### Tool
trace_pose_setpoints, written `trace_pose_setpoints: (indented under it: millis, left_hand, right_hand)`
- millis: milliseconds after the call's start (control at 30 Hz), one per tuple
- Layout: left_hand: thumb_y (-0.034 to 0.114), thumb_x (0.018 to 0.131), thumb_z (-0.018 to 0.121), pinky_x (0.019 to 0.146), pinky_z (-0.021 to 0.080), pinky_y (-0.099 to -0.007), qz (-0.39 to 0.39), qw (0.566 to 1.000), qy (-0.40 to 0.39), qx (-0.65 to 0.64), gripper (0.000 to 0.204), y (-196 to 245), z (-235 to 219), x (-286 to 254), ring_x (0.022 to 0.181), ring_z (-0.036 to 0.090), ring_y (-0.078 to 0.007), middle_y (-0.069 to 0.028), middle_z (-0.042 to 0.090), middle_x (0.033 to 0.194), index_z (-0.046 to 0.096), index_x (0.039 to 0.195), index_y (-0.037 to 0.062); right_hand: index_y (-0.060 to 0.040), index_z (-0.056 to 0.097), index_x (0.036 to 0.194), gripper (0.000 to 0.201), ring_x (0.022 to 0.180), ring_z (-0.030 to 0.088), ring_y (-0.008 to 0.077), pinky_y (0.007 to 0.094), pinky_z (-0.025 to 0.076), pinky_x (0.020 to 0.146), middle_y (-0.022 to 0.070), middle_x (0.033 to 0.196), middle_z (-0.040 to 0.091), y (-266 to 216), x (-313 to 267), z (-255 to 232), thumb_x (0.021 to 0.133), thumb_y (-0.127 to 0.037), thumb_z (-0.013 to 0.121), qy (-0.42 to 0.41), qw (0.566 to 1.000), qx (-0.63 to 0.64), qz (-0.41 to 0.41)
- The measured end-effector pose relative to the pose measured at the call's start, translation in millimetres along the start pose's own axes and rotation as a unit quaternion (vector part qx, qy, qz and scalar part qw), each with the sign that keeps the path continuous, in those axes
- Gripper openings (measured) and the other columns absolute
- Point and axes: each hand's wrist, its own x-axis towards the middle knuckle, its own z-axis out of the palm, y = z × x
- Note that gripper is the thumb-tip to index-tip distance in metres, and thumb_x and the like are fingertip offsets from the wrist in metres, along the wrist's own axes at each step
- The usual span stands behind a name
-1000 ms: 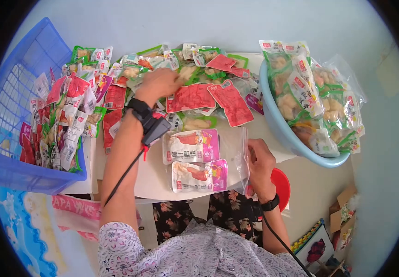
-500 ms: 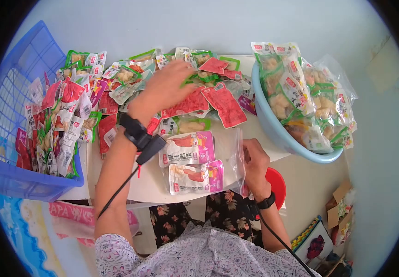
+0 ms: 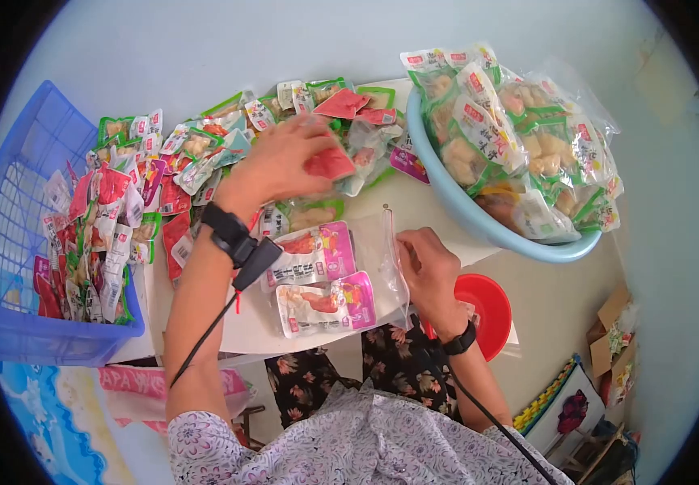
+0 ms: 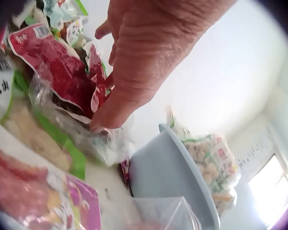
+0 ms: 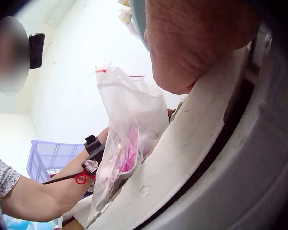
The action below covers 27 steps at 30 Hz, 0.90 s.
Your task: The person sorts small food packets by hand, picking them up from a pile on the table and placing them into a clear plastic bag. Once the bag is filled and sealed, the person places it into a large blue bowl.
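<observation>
My left hand [image 3: 289, 158], over the pile, pinches red foil food packets [image 3: 331, 164] between thumb and fingers; the left wrist view shows the thumb against the red packets [image 4: 57, 67] and clear wrapping. A clear zip bag [image 3: 378, 250] lies in front of me, its mouth toward the right. Two white-and-purple food pouches [image 3: 313, 255] lie side by side in it. My right hand [image 3: 430, 271] rests at the table edge with loosely bent fingers, right beside the bag's mouth. In the right wrist view the bag [image 5: 129, 110] stands up to the left of that hand.
A blue plastic basket [image 3: 38, 319] full of packets stands at the left. More green-edged packets [image 3: 200, 145] are heaped along the wall. At the right a light-blue basin [image 3: 479, 214] holds filled bags. Below the table edge is a red bucket [image 3: 487, 311].
My left hand has come down onto the red packets, gripped them and lifted them off the pile. The right hand keeps its place by the bag. The head view has shifted slightly.
</observation>
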Motion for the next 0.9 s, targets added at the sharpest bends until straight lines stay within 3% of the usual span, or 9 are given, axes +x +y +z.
trace_pose_setpoints:
  millis: [133,233,367,433,533,600,700,800,900]
  left_hand:
    - [0.030,0.092,0.065,0.117,0.042,-0.0448,-0.117,0.984,-0.129,0.035,0.048,-43.2,-11.3,-19.8,0.145,0.046,-0.0321,-0.0115,0.055,0.152,0.066,0.136,0.0114]
    - [0.026,0.096,0.058,0.108,0.049,-0.0477,-0.123,0.991,0.037,0.025,0.038,-81.5,18.5,-56.1,0.134,0.056,-0.0322,-0.0088,0.064,0.136,0.067,0.131,0.0141]
    - [0.027,0.097,0.059,0.108,0.049,-0.0466,-0.191,0.976,0.059,0.092,0.040,-96.8,20.5,-74.6,0.132,0.056,-0.0329,-0.0114,0.064,0.135,0.066,0.132,0.0098]
    - [0.028,0.096,0.062,0.108,0.049,-0.0461,-0.208,0.968,0.090,0.110,0.042,-77.0,7.4,-65.2,0.131,0.057,-0.0328,-0.0120,0.064,0.136,0.065,0.132,0.0074]
    - [0.028,0.097,0.064,0.119,0.040,-0.0451,-0.063,0.992,0.072,-0.084,0.051,-43.0,-9.2,-40.0,0.144,0.047,-0.0347,-0.0155,0.051,0.155,0.058,0.143,0.0063]
    - [0.033,0.093,0.070,0.120,0.037,-0.0468,0.067,0.992,0.067,-0.080,0.059,-12.7,-7.5,-17.4,0.146,0.043,-0.0370,-0.0156,0.050,0.156,0.058,0.146,0.0108]
    - [0.042,0.086,0.076,0.121,0.034,-0.0487,0.131,0.990,0.019,-0.045,0.071,18.0,7.1,9.0,0.149,0.039,-0.0394,-0.0160,0.049,0.158,0.057,0.149,0.0170]
    - [0.052,0.079,0.077,0.121,0.033,-0.0531,0.074,0.997,-0.009,0.005,0.072,5.2,37.1,23.4,0.149,0.038,-0.0387,-0.0134,0.047,0.159,0.063,0.143,0.0218]
    - [0.057,0.077,0.078,0.121,0.033,-0.0525,0.012,1.000,-0.023,-0.005,0.076,-19.0,35.7,13.4,0.153,0.032,-0.0369,-0.0118,0.045,0.161,0.062,0.144,0.0250]
  right_hand:
    - [-0.0069,0.066,0.096,0.012,0.062,0.063,0.0288,0.0380,0.048,0.056,0.0100,0.084,0.064,-1.1,0.4,-1.2,0.087,-0.002,0.071,-0.001,1.000,-0.004,-0.002]
    - [-0.0068,0.066,0.097,0.011,0.064,0.064,0.0296,0.0380,0.049,0.058,0.0105,0.084,0.064,-1.0,0.3,-0.6,0.087,-0.002,0.071,0.000,1.000,-0.019,-0.004]
    - [-0.0061,0.066,0.097,0.012,0.065,0.063,0.0304,0.0376,0.050,0.059,0.0111,0.085,0.064,-0.7,-0.4,0.8,0.087,-0.002,0.071,0.002,1.000,-0.010,-0.010]
    - [-0.0056,0.066,0.098,0.012,0.065,0.063,0.0303,0.0373,0.050,0.059,0.0113,0.085,0.064,-1.3,-0.4,1.3,0.088,-0.002,0.071,0.001,1.000,-0.010,-0.002]
    - [-0.0053,0.066,0.098,0.012,0.064,0.063,0.0295,0.0369,0.049,0.059,0.0115,0.084,0.063,-2.8,0.3,0.7,0.088,-0.001,0.070,0.001,1.000,-0.004,-0.004]
    - [-0.0053,0.066,0.097,0.011,0.064,0.063,0.0291,0.0367,0.049,0.059,0.0116,0.084,0.063,-3.1,-0.4,0.7,0.088,-0.001,0.070,-0.005,1.000,-0.004,0.001]
    - [-0.0052,0.066,0.097,0.011,0.064,0.063,0.0293,0.0369,0.049,0.058,0.0116,0.085,0.063,-4.2,1.9,-0.6,0.088,-0.001,0.070,-0.006,1.000,-0.012,0.000]
    - [-0.0052,0.066,0.097,0.010,0.064,0.063,0.0298,0.0375,0.049,0.059,0.0114,0.086,0.064,1.6,0.0,-0.8,0.088,-0.002,0.070,-0.002,1.000,-0.012,-0.011]
    - [-0.0054,0.066,0.097,0.010,0.064,0.063,0.0306,0.0380,0.049,0.059,0.0114,0.087,0.064,4.0,-1.5,1.6,0.088,-0.003,0.070,-0.003,1.000,0.004,-0.001]
